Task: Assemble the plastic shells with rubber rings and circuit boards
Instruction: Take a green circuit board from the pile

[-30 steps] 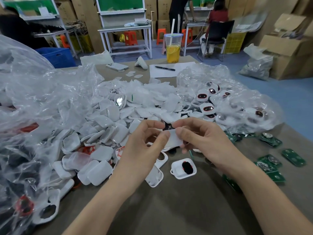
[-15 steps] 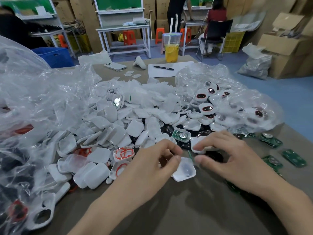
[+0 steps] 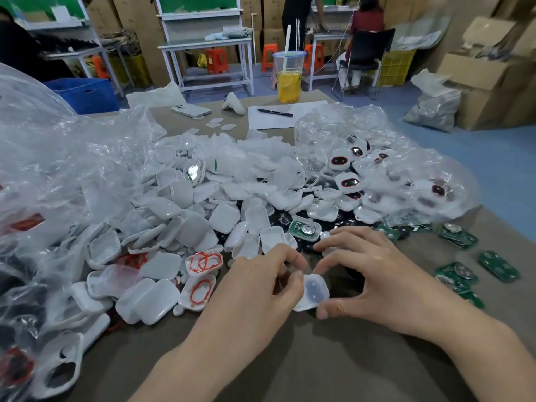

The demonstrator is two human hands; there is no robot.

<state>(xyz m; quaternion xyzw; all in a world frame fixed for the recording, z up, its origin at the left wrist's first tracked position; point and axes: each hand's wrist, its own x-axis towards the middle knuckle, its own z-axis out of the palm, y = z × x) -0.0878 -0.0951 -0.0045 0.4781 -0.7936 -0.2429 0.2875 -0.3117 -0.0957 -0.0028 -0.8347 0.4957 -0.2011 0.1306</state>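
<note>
A small white plastic shell (image 3: 314, 291) lies on the brown table just in front of me, with a greyish patch showing in it. My left hand (image 3: 258, 288) pinches its left edge with thumb and forefinger. My right hand (image 3: 374, 280) curls round it from the right, thumb at its lower corner. Behind the hands spreads a big pile of white shells (image 3: 188, 213). Two shells with red rubber rings (image 3: 203, 261) sit at the pile's near edge. One shell with a green board (image 3: 304, 229) lies beyond my fingers. Loose green circuit boards (image 3: 456, 236) lie to the right.
Crumpled clear plastic bags (image 3: 58, 158) rise on the left, and another holds finished units (image 3: 346, 182) at the back right. A drink cup (image 3: 290, 79), a phone (image 3: 191, 111) and a pen (image 3: 275, 112) stand at the far edge. The table's right edge drops to blue floor.
Both hands came down from holding a shell in the air to the table. The right hand then drew back from farther pieces to the shell in front.
</note>
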